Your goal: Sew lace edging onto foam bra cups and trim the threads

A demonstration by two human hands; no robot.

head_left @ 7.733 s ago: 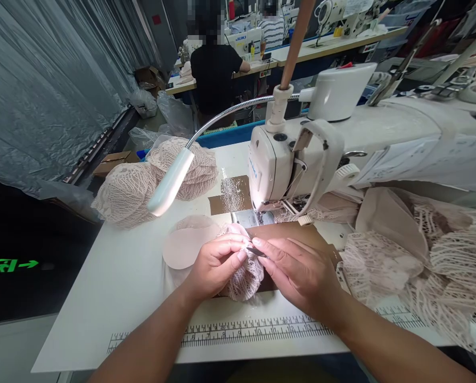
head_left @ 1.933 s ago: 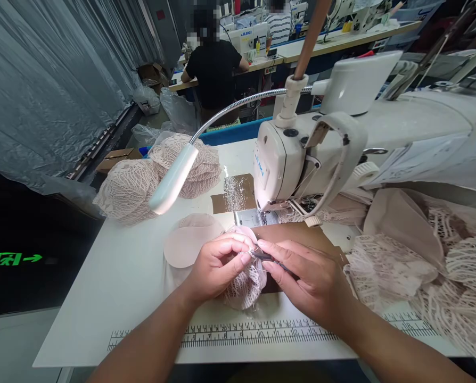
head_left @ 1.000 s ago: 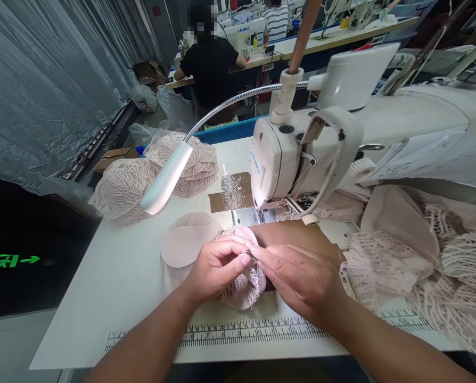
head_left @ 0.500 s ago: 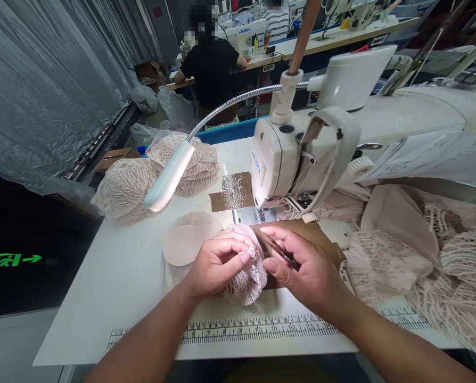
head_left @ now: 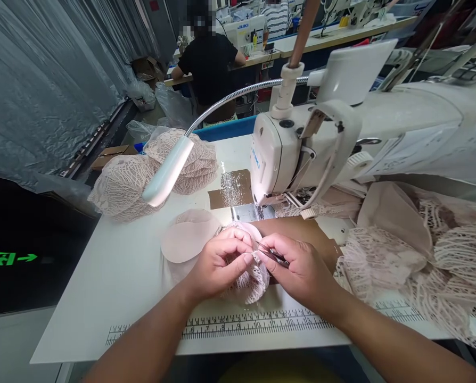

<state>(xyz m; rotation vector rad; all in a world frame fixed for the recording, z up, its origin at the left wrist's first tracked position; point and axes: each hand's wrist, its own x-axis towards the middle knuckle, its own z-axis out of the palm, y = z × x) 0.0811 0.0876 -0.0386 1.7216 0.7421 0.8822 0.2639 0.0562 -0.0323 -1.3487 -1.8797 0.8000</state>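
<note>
My left hand (head_left: 218,260) is closed, pinching the edge of a pale pink lace cup piece (head_left: 252,279) that lies on the white table (head_left: 114,276). Facing it, my right hand (head_left: 297,266) is closed round a small dark metal snipping tool (head_left: 272,253), whose tip touches the lace at the pinched spot. Both hands sit just in front of the white sewing machine (head_left: 297,151) and its needle plate (head_left: 248,211). A smooth beige round pad (head_left: 184,239) lies under the lace to the left.
A gooseneck lamp (head_left: 168,170) hangs over the table's left. Stacked lace cups (head_left: 134,178) sit at the back left, and a heap of lace pieces (head_left: 413,255) at the right. A printed ruler (head_left: 238,322) runs along the front edge. A person in black sits at a bench behind.
My right hand had drawn back to the right with the tool half a second ago; it has come back to the lace edge. My left hand keeps its pinch.
</note>
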